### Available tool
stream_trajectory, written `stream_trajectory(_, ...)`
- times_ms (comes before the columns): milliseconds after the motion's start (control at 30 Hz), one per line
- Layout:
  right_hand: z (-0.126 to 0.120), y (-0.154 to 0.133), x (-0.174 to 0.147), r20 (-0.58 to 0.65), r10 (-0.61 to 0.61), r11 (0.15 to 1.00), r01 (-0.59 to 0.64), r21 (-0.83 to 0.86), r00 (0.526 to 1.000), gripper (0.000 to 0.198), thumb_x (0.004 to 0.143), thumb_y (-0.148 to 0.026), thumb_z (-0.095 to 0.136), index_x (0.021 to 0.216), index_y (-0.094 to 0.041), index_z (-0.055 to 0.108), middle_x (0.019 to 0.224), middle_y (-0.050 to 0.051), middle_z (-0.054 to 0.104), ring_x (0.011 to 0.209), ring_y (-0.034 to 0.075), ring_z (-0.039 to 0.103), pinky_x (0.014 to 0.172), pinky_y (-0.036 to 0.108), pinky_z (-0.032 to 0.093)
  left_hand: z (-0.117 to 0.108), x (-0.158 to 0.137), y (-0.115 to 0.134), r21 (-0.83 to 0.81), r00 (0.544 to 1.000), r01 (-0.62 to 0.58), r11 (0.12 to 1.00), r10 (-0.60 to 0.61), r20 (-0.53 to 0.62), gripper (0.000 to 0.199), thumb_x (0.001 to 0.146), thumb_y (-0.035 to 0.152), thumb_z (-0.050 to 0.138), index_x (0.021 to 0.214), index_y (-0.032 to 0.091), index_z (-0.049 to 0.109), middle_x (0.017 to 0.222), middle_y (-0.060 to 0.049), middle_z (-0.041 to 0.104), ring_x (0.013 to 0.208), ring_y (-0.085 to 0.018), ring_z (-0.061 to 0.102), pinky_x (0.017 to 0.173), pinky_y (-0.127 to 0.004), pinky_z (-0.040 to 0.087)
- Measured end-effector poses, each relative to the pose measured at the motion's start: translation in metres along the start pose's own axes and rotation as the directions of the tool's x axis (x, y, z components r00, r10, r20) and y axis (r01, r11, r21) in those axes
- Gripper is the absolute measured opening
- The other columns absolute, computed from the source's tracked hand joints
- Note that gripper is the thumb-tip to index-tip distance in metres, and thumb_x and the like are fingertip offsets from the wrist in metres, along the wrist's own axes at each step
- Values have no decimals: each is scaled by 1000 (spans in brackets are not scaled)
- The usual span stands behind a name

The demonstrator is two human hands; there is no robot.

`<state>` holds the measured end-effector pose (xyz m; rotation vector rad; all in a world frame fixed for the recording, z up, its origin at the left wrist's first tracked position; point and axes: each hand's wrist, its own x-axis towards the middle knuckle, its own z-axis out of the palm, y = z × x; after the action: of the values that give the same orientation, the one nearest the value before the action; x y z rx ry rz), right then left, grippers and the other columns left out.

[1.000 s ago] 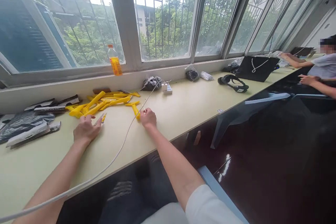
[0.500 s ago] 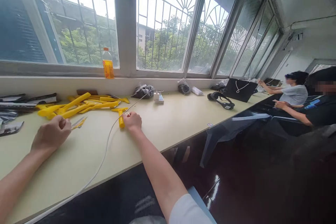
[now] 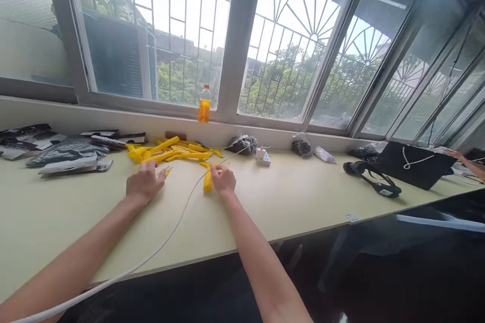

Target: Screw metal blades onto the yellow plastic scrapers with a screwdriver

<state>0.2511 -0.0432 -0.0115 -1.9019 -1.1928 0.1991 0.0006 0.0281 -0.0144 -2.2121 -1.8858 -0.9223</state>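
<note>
Plastic of this kind, a yellow T-shaped piece [image 3: 207,180] lying flat on the pale green desk [image 3: 295,202] just ahead of the right hand [image 3: 224,180], looks light, stiff and smooth, so it would probably slide if pushed; its long stem seems the surest place to grip. That hand rests on the desk with fingers curled, touching the piece's near side, though whether it pinches it I cannot tell. Left hand [image 3: 144,182] lies knuckles up, fingers loosely closed near a small yellow-handled blade [image 3: 165,171]. Both forearms stretch forward, nearly straight. A white cable [image 3: 178,222] runs between them toward the pile of yellow parts [image 3: 166,150].
</note>
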Motion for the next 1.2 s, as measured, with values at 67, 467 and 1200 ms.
stream_trajectory(67, -7, 1, -5, -88, 15, 998, -11, 54, 996, 54, 101, -61, 44, 81, -15, 64, 78, 3, 64, 71, 11, 55, 76, 27, 45, 1, -2, -1, 3, 1000, -15, 1000, 15, -2, 43, 95, 52, 50, 118, 17, 60, 116, -20, 63, 100, -39, 65, 83, -52, 53)
stream_trajectory(467, -64, 8, -24, 15, 305, 952, -305, -17, 952, 42, 95, -50, 63, 76, -13, 59, 67, -2, 57, 63, 8, 52, 72, 25, 47, 5, 3, -16, -100, 987, -110, 989, 121, 110, 35, 89, 39, 62, 116, 19, 71, 117, -13, 72, 118, -35, 60, 97, -45, 49)
stream_trajectory(1200, 10, -48, -4, 92, 45, 917, -5, -400, 995, 47, 99, -48, 58, 129, -12, 59, 133, 14, 58, 107, 19, 63, 96, 39, 55, 10, 17, -17, -121, 981, -116, 986, 133, 139, 34, 82, 23, 55, 107, 10, 76, 101, -19, 72, 102, -34, 65, 96, -43, 50)
